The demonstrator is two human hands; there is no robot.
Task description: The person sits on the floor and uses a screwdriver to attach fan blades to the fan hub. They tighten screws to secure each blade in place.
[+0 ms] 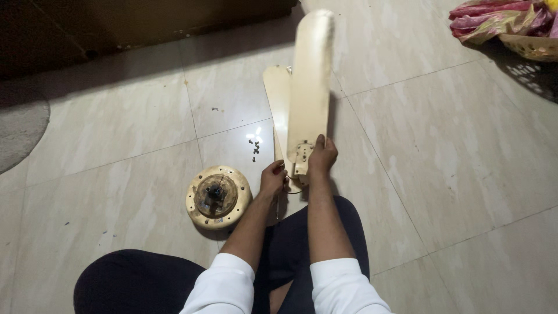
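The floor is pale, glossy stone tile with thin grout lines. A round cream fan motor sits on it near the near edge, just left of the seated person's knees. Beyond the motor, a few small dark screws lie scattered on one tile. A cream fan blade lies flat past them, running away toward the far edge. In the far right corner stands a woven basket piled with pink cloth. At the left edge lies part of a round grey mat. The far left lies in deep shadow.
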